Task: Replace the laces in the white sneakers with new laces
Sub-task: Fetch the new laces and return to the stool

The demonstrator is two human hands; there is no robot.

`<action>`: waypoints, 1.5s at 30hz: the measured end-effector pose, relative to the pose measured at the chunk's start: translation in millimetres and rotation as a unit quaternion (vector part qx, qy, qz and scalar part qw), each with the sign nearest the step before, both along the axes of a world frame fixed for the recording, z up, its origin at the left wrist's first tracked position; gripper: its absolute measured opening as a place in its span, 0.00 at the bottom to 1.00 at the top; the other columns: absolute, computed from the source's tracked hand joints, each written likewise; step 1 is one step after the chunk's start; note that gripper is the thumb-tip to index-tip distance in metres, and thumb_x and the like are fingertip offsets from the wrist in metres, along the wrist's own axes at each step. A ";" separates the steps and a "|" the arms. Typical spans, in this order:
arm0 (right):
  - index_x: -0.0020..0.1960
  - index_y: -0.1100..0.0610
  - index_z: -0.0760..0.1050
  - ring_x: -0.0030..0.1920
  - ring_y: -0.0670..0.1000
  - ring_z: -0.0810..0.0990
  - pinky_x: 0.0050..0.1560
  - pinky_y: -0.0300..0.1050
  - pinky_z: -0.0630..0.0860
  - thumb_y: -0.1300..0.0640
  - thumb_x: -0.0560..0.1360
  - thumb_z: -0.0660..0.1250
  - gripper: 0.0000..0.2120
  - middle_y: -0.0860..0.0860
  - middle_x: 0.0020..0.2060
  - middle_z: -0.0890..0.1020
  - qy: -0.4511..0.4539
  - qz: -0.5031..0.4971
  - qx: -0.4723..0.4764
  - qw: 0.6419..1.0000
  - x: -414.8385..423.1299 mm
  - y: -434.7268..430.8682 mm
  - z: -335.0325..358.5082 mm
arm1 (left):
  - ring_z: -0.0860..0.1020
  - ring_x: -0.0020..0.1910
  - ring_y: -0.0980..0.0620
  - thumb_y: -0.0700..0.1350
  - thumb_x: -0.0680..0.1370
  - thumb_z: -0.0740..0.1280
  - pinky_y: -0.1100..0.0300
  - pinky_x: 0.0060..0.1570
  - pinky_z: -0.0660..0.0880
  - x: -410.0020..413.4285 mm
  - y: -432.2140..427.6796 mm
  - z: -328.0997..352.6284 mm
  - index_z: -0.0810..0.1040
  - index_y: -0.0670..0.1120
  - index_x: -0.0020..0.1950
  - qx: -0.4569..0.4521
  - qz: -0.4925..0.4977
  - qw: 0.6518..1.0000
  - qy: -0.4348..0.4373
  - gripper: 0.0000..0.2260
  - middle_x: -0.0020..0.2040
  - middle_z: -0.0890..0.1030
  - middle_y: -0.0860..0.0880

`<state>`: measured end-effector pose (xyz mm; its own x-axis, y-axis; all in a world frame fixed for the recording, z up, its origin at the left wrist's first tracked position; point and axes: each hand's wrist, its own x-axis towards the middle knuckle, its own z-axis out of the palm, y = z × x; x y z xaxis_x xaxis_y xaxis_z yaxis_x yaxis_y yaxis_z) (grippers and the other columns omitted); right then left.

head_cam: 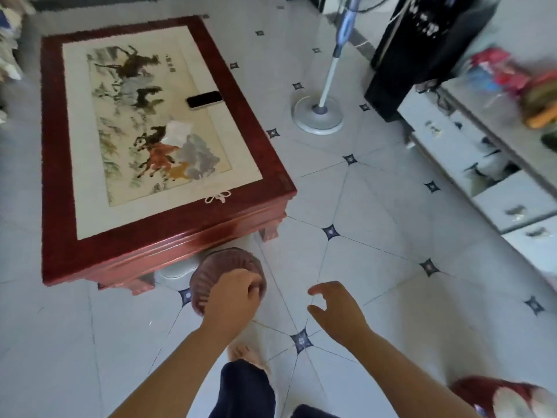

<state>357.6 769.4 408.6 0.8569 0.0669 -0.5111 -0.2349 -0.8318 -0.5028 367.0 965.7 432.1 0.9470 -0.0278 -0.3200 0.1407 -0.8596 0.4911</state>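
A small white lace bundle (217,197), tied in a loose bow, lies on the red wooden rim of the low counter (168,245), close to its near right corner. It is well apart from both hands, beyond and a little left of the left hand's knuckles.

The left hand (232,297) is over the near right edge of a ribbed maroon round stool (217,263) that stands on the tiled floor (391,221) just beside the counter's corner. Its fingers are curled in, but motion blur hides whether its grip is clasped on the stool's rim or only closed above it.

The right hand (334,312) hovers over bare tiles to the right, its grip apart: thumb and fingers are spread, loosely bent and holding nothing.

Further up the counter's horse picture lie a dark phone (205,100) and a crumpled white sheet (177,132). A fan stand (318,114) rests on the floor beyond.
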 end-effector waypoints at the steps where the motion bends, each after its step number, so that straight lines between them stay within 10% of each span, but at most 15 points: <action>1: 0.62 0.50 0.72 0.56 0.44 0.73 0.53 0.30 0.64 0.55 0.76 0.64 0.14 0.46 0.61 0.71 -0.004 -0.022 -0.002 1.000 -13.0 -18.2 3.3 | 0.73 0.60 0.53 0.46 0.81 0.56 0.63 0.59 0.68 -2.7 -15.6 2.4 0.74 0.50 0.62 0.020 -0.021 1.000 0.001 0.12 0.61 0.76 0.54; 18: 0.59 0.52 0.76 0.58 0.44 0.73 0.58 0.35 0.66 0.57 0.73 0.67 0.15 0.45 0.57 0.74 -0.037 -0.440 -0.046 0.896 -371.2 -324.8 39.0 | 0.68 0.66 0.56 0.46 0.80 0.59 0.65 0.63 0.61 -216.4 -387.6 11.1 0.70 0.51 0.67 -0.021 -0.462 0.885 -0.052 0.15 0.66 0.72 0.55; 45: 0.63 0.52 0.73 0.60 0.50 0.73 0.60 0.38 0.69 0.57 0.76 0.63 0.16 0.50 0.64 0.71 0.003 -0.749 -0.087 0.656 -638.5 -559.0 57.2 | 0.73 0.60 0.51 0.42 0.77 0.63 0.60 0.59 0.67 -431.5 -796.3 23.7 0.76 0.47 0.62 -0.042 -0.791 0.609 -0.045 0.14 0.60 0.76 0.51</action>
<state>-280.9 210.4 465.9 -0.1083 -0.9085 -0.4035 -0.8561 0.2915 -0.4267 -64.5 169.4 455.8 -0.2714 -0.9409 -0.2027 -0.8616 0.1437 0.4868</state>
